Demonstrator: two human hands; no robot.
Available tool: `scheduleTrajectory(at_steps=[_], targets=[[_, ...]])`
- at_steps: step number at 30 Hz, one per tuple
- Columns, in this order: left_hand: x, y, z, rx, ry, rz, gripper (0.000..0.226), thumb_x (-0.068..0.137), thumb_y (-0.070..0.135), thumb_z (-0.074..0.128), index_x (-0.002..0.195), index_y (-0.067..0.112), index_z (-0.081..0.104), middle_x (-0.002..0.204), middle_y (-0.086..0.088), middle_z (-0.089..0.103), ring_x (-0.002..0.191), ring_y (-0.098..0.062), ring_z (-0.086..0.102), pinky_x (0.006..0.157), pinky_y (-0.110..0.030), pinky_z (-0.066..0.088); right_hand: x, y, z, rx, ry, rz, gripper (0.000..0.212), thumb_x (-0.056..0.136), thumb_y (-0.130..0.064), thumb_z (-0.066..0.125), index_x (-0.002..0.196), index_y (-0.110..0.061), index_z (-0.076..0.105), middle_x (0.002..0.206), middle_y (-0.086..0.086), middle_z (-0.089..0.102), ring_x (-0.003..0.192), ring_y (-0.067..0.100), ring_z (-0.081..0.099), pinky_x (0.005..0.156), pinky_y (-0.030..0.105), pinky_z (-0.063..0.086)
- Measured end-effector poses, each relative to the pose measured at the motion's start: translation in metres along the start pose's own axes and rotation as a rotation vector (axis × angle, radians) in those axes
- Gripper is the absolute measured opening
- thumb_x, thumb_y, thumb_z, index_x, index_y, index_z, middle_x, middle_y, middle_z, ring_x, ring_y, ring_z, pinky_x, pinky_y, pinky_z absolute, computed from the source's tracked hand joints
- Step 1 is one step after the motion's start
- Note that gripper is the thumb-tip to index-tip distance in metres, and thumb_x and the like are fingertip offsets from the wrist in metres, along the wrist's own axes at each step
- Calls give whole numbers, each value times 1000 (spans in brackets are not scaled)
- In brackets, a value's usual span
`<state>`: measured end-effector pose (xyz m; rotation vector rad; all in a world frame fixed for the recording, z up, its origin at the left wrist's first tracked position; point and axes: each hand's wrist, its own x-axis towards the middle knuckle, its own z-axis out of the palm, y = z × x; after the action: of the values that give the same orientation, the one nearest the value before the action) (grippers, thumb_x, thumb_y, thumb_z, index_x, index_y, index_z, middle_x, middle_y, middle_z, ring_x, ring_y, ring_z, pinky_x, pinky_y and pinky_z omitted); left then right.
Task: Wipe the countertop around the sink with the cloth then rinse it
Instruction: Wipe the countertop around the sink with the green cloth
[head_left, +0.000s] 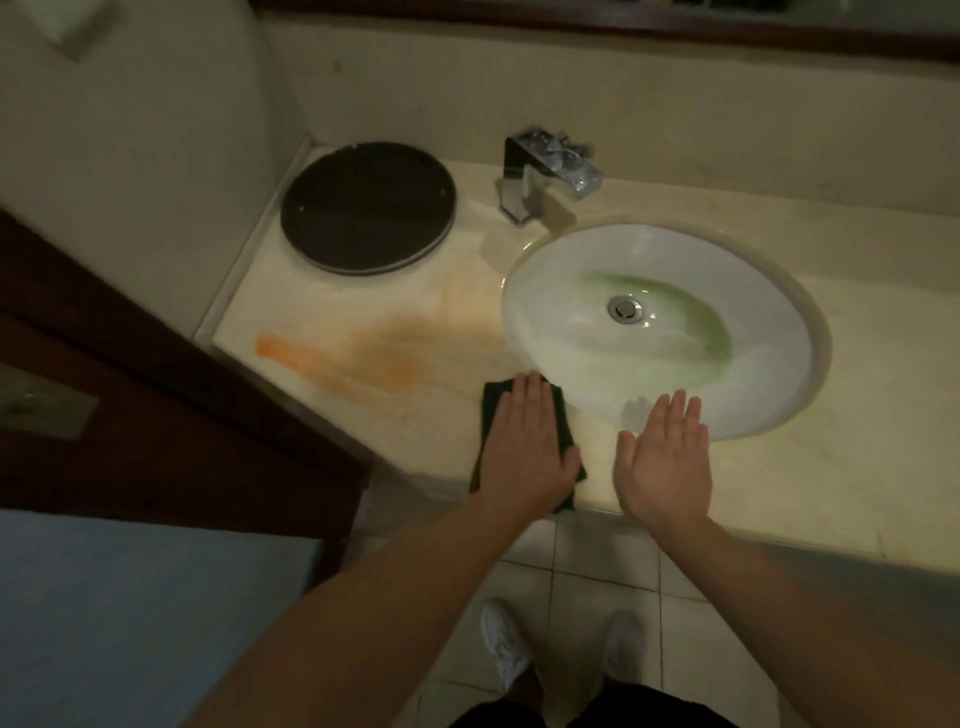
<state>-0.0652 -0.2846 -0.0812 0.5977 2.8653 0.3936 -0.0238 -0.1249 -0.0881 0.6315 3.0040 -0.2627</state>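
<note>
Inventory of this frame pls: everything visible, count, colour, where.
countertop: 1, beige, around the sink
sink: 1, white, greenish tint inside, set in countertop
drain: 1, chrome, sink centre
faucet: 1, chrome, behind sink
tray: 1, black, round, countertop back-left
stain: 1, orange, countertop left of sink
cloth: 1, dark green, countertop front edge
door: 1, dark wood, far left
shoes: 2, white, on tiled floor
left hand: 1, flat on cloth
right hand: 1, open, at sink's front rim
</note>
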Motion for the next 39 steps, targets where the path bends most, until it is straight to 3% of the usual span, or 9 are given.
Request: scheduleTrajectory(at_steps=[3, 5, 8, 13, 19, 28, 34, 39], targets=[[-16, -7, 8, 43, 18, -41, 79, 92, 46, 32, 152, -1, 11, 161, -20, 10, 149, -32, 11, 120, -43, 2, -9, -19, -1, 19, 12, -200, 68, 94, -36, 24, 149, 3, 22, 159, 21, 17, 148, 34, 11, 120, 46, 13], [-30, -16, 7, 41, 81, -153, 78, 91, 46, 28, 152, -2, 15, 160, -20, 14, 149, -32, 15, 119, -43, 5, -12, -39, 0, 41, -10, -306, 66, 94, -34, 26, 148, 3, 27, 158, 21, 21, 147, 34, 15, 118, 47, 17], [-42, -33, 5, 13, 135, -364, 80, 91, 47, 22, 152, -2, 7, 161, -19, 7, 150, -30, 6, 120, -40, 2, -8, -68, 4, 26, -64, -385, 67, 91, -34, 24, 145, 5, 34, 155, 22, 27, 145, 36, 23, 116, 50, 26], [-34, -71, -8, -16, 180, -595, 80, 93, 46, 23, 152, -1, -1, 162, -18, -2, 150, -30, -3, 120, -39, -5, 10, -106, 14, -35, -141, -464, 70, 95, -41, 15, 152, -1, 8, 162, 16, 3, 150, 29, 0, 118, 39, 0], [-16, -134, -33, -10, 201, -683, 78, 94, 44, 28, 153, 0, 0, 163, -16, 0, 150, -28, -2, 121, -39, -2, 34, -143, 21, 8, -130, -418, 73, 97, -46, 19, 153, -3, -2, 162, 16, -3, 150, 27, -5, 120, 40, -2], [0, -247, -71, -30, 194, -645, 71, 100, 37, 33, 154, 5, 1, 163, -12, -1, 150, -23, -8, 121, -38, -5, 43, -153, 22, 47, -131, -427, 76, 94, -49, 21, 154, -6, 1, 163, 12, 2, 150, 25, -1, 121, 45, 10], [16, -298, -92, 44, 156, -610, 68, 102, 34, 31, 154, 3, 1, 163, -14, 1, 150, -25, -4, 122, -39, -3, 47, -156, 17, -33, -149, -414, 79, 90, -51, 12, 153, -7, -3, 162, 12, -1, 150, 24, -4, 122, 41, 5], [24, -315, -96, 169, 119, -503, 69, 101, 37, 35, 153, 1, 6, 162, -16, 9, 150, -29, 4, 122, -41, 4, 44, -154, 21, -26, -113, -416, 75, 93, -49, 21, 154, -8, 2, 163, 10, 1, 150, 23, -5, 122, 40, 6]])
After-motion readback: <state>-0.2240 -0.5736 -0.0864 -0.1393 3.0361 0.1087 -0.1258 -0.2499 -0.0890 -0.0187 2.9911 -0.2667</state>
